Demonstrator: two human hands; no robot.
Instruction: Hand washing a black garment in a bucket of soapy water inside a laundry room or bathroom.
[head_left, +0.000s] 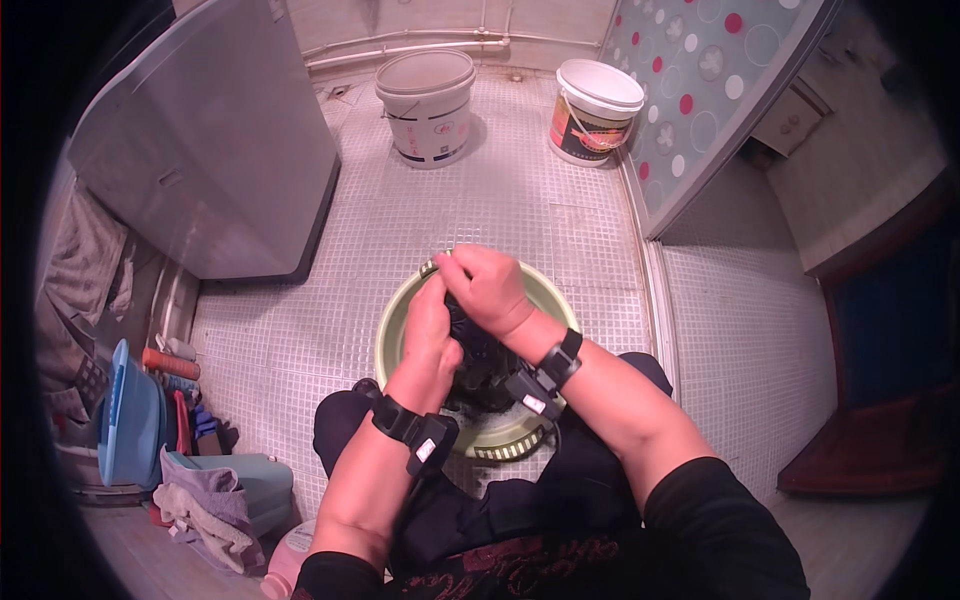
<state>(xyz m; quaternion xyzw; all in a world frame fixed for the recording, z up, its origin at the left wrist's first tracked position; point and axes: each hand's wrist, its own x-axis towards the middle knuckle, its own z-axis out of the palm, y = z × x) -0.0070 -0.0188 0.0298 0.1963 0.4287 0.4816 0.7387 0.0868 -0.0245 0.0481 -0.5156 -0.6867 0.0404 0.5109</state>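
A light green plastic basin (555, 283) rests on the floor between my knees, with striped grips on its rim. Inside it lies a bunched dark cloth (480, 356), wet-looking, over some sudsy water (491, 429). My left hand (431, 319) is closed around the upper end of this cloth on the left. Against it, my right hand (487, 285) grips the cloth with bent fingers near the basin's far side. The knuckles of both hands meet, so the cloth between the fingers is mostly hidden. A dark strap with a small device sits on each wrist.
Two plastic buckets, one white-grey (431, 112) and one with a printed label (592, 112), stand by the far wall. At left is a grey appliance (217, 150); nearer are a blue basin (135, 420), towels (210, 510) and a pink bottle (289, 559). A dotted partition (686, 105) borders the right.
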